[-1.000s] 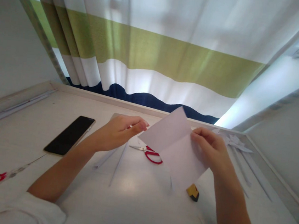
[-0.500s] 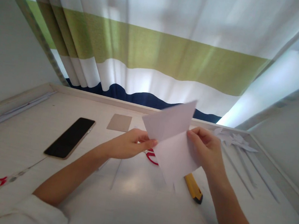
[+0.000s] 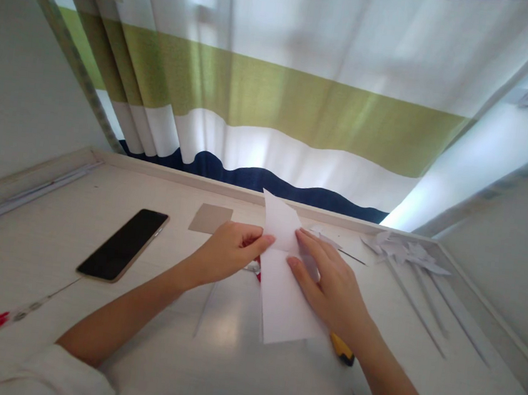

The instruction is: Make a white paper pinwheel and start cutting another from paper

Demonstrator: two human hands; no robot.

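A white sheet of paper point(image 3: 282, 294), folded with a pointed top, lies on the pale table point(image 3: 236, 370) in front of me. My left hand point(image 3: 227, 253) pinches its left edge near the fold, fingers closed on the paper. My right hand point(image 3: 325, 285) lies flat on the sheet's right side, fingers stretched out and pressing it down. Red-handled scissors point(image 3: 257, 271) are almost wholly hidden under the paper and my hands. A yellow utility knife point(image 3: 342, 350) pokes out from under my right wrist.
A black phone point(image 3: 123, 244) lies at the left. A small grey card point(image 3: 211, 218) sits behind my left hand. Cut white paper scraps and long strips point(image 3: 409, 253) lie at the right. A striped curtain point(image 3: 274, 98) hangs behind the table.
The paper, held up in the air between both hands, has come down onto the table, over the scissors. My right hand has let go of it and now lies flat on it.
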